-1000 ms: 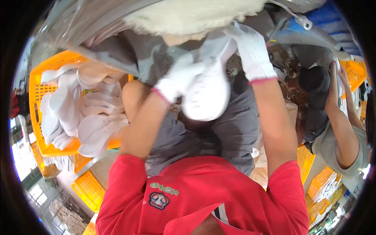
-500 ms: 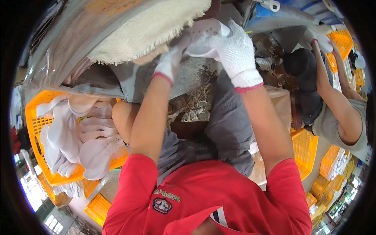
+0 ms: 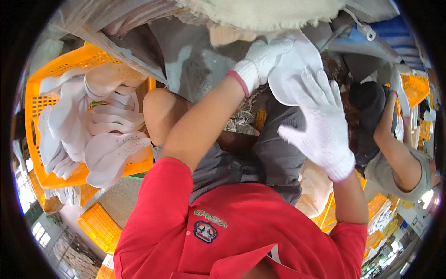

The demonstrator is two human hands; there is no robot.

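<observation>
The left hand [image 3: 262, 63], in a white knit glove with a pink cuff, clasps the far-left edge of a white insole [image 3: 297, 63]; one digit lies bent across its upper face, and the rest of the grip is partly hidden, so how tightly it is pinched cannot be told. The right hand [image 3: 320, 125], gloved alike, is wide open: its fingers are straight and lie close together, pointing far and overlapping the insole's right side, while the thumb sticks out to the left, well apart from them. Whether those fingers press on the insole or hover just over it cannot be told. The insole is at the far middle, smooth face up, tilted, just nearer than a fleecy white pad [image 3: 265, 11] and beyond the person's right knee [image 3: 283, 123]. On the left, an orange basket [image 3: 35, 118] holds a heap of pale insoles [image 3: 72, 116], and on the far right a co-worker [image 3: 399, 174] in a grey shirt sits with an arm reaching far. Half a second ago both hands were close together around an insole with its perforated part showing; now the right hand has opened and come nearer, and a smooth face shows. The fleecy pad stands farther right in view, while the basket's heap looks unchanged.
</observation>
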